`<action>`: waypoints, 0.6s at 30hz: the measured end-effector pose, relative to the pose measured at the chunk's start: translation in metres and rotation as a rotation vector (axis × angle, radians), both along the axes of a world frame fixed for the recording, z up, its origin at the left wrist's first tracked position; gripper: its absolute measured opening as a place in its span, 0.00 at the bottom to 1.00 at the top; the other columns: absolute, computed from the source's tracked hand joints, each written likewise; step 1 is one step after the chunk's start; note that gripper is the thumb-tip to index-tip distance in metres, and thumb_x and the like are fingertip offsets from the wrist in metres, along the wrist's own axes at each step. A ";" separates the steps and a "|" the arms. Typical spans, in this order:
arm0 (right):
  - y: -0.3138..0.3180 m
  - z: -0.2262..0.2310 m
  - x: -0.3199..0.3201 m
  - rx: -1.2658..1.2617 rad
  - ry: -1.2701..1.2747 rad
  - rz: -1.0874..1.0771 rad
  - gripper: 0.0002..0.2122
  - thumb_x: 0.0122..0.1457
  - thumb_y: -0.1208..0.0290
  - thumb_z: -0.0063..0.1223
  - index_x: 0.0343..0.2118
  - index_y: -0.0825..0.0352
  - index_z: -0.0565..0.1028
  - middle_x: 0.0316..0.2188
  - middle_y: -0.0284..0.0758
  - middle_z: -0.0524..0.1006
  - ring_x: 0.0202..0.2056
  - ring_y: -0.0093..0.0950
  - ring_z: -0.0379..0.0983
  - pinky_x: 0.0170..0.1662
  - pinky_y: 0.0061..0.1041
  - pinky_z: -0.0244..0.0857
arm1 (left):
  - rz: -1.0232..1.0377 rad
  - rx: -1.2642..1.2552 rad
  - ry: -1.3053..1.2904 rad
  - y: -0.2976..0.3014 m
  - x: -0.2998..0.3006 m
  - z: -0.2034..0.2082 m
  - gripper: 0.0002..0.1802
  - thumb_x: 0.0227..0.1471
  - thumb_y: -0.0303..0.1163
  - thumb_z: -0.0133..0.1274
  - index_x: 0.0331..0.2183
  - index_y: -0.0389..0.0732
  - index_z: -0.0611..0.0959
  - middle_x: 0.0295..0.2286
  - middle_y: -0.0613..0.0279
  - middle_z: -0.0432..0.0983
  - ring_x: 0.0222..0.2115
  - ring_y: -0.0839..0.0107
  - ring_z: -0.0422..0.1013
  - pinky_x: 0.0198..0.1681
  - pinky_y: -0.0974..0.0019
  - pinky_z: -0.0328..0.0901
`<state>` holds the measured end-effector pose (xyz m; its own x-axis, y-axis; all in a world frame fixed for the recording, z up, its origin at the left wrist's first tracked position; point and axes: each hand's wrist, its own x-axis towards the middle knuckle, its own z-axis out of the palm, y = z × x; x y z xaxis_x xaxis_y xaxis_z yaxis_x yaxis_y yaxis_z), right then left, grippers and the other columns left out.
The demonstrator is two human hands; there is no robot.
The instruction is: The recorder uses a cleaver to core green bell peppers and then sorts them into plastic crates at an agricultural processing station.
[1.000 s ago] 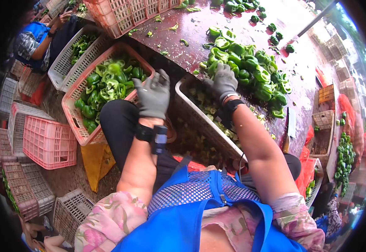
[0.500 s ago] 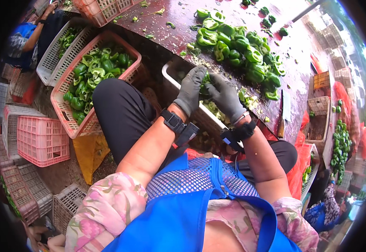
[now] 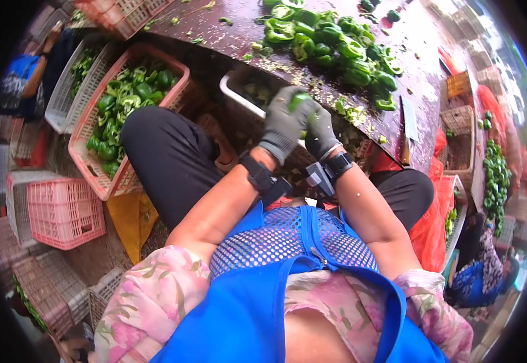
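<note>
Both hands wear grey gloves and meet above a white crate [image 3: 232, 92] at the table's near edge. My left hand [image 3: 283, 126] is closed around a green bell pepper [image 3: 300, 101], part of which shows at the top of the grip. My right hand [image 3: 320, 130] presses against the same pepper from the right, its fingers curled and partly hidden. A bit of green also shows low between the hands. Beyond them, a heap of halved green peppers [image 3: 355, 75] lies on the dark red table [image 3: 233, 39]. A knife [image 3: 408, 127] with a wooden handle rests to the right of the heap.
At left stands a pink crate [image 3: 82, 148] full of cut peppers, with a white crate [image 3: 57, 103] beside it. An upturned pink crate [image 3: 66, 212] sits lower left. Red netting [image 3: 427, 236] hangs by my right knee. Another person's arm [image 3: 36, 75] shows far left.
My hands have come closer together, the right one turning in against the left around the pepper. The whole view has shifted slightly, so the table and heap sit higher.
</note>
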<state>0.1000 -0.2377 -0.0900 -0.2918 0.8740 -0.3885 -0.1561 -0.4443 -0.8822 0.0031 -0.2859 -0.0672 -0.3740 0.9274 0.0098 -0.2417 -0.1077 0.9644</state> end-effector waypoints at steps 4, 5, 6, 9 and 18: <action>0.016 0.002 0.032 0.300 -0.271 0.227 0.11 0.60 0.78 0.50 0.45 0.67 0.75 0.31 0.33 0.77 0.27 0.22 0.72 0.31 0.24 0.70 | 0.102 0.149 -0.439 0.003 -0.076 0.010 0.15 0.63 0.46 0.48 0.37 0.44 0.77 0.28 0.61 0.76 0.27 0.68 0.76 0.28 0.60 0.75; 0.019 0.015 0.041 0.632 -0.473 0.327 0.12 0.58 0.78 0.52 0.46 0.65 0.75 0.33 0.35 0.77 0.32 0.26 0.73 0.36 0.26 0.70 | 0.066 0.213 -0.642 -0.001 -0.107 0.023 0.22 0.62 0.53 0.47 0.38 0.43 0.77 0.31 0.59 0.78 0.31 0.65 0.77 0.37 0.54 0.75; 0.022 0.027 0.048 0.963 -0.675 0.430 0.14 0.57 0.78 0.54 0.47 0.63 0.76 0.36 0.37 0.77 0.37 0.30 0.74 0.42 0.29 0.71 | 0.074 0.303 -0.743 -0.003 -0.150 0.020 0.30 0.60 0.60 0.45 0.42 0.41 0.79 0.37 0.51 0.78 0.41 0.56 0.76 0.51 0.45 0.70; 0.062 0.043 0.104 1.253 -0.986 0.232 0.21 0.51 0.74 0.60 0.51 0.57 0.75 0.54 0.39 0.70 0.55 0.42 0.66 0.56 0.38 0.64 | 0.443 0.385 -1.100 -0.014 -0.213 0.032 0.41 0.60 0.62 0.43 0.59 0.36 0.63 0.54 0.41 0.67 0.54 0.42 0.66 0.61 0.35 0.58; 0.104 0.014 0.207 0.915 -1.345 0.047 0.11 0.52 0.77 0.55 0.39 0.63 0.76 0.42 0.43 0.76 0.43 0.43 0.74 0.48 0.37 0.68 | -0.114 -0.078 -0.666 -0.005 -0.061 -0.003 0.12 0.64 0.41 0.50 0.42 0.43 0.78 0.35 0.62 0.78 0.36 0.67 0.75 0.41 0.61 0.70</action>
